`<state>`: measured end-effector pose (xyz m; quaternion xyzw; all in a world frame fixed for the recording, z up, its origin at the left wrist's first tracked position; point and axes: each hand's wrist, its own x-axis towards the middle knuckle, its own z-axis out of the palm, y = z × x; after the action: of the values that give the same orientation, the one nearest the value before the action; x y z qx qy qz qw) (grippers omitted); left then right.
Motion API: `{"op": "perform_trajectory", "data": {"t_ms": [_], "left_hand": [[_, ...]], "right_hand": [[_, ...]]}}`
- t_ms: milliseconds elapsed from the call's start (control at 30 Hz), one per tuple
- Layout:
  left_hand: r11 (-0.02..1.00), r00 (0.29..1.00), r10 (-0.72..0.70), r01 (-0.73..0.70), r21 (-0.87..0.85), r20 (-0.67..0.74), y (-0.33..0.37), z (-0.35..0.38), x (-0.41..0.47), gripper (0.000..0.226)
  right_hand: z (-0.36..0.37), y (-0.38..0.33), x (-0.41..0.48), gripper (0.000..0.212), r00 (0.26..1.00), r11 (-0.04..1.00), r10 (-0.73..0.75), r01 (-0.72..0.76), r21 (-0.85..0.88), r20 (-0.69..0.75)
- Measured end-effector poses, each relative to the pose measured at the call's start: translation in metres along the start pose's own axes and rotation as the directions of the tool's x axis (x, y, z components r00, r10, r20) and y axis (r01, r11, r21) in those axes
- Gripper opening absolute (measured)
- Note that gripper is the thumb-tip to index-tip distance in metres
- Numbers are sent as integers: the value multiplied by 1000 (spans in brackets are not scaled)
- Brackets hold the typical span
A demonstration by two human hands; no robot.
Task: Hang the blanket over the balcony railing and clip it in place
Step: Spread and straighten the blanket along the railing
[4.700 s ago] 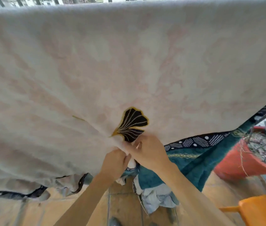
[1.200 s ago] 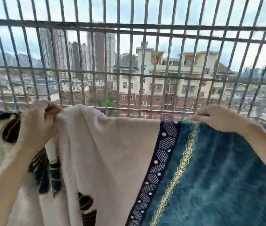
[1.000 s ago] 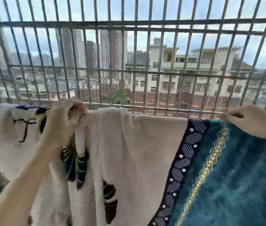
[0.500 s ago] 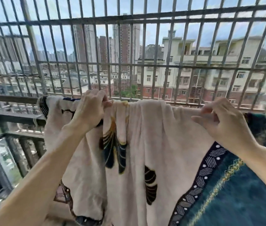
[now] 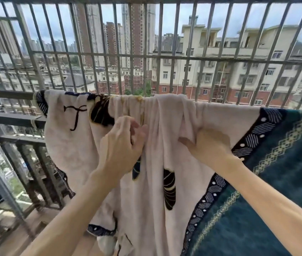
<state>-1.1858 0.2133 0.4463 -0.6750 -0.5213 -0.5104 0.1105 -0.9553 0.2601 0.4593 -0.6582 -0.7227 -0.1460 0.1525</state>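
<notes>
Left hand: my left hand point(image 5: 122, 145) is against the hanging cloth just below the rail, fingers point(image 5: 137, 129) curled loosely and partly spread; I cannot tell whether they pinch a fold or only press on it.
Right hand: my right hand point(image 5: 207, 145) is closed on a bunched fold of the cream cloth, thumb pointing left, the fold rising out of my grasp toward the rail.
Blanket: the plush cream blanket with black-and-gold leaf motifs and a dark teal reverse point(image 5: 155, 182) is draped over the grey metal balcony railing point(image 5: 6, 94), its top edge gathered in pleats along the bar.
Blanket look: the cream side faces me at left and centre; at right the teal side shows, edged by a navy band with white dots and hatching and a yellow zigzag line.
Lower edge: it hangs down, a navy-trimmed corner low at centre.
Beyond: grey vertical window bars point(image 5: 146, 43) rise above the railing, with apartment blocks behind.
</notes>
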Motion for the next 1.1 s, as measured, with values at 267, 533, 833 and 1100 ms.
{"op": "perform_trajectory", "data": {"t_ms": [267,533,833,1100], "left_hand": [[982,973,-74,33,186,217,39,61,0,58],[974,904,-115,21,224,412,28,90,-45,50],[955,661,-213,-15,296,719,1,100,-157,34],[938,241,-345,51,344,907,-30,140,-265,33]], "right_hand": [[19,17,-6,45,970,966,-241,238,101,13],[75,27,-60,43,957,938,-287,290,189,-44],[178,20,-136,25,897,920,-387,361,155,212],[250,15,-202,31,694,966,-259,201,165,672]]}}
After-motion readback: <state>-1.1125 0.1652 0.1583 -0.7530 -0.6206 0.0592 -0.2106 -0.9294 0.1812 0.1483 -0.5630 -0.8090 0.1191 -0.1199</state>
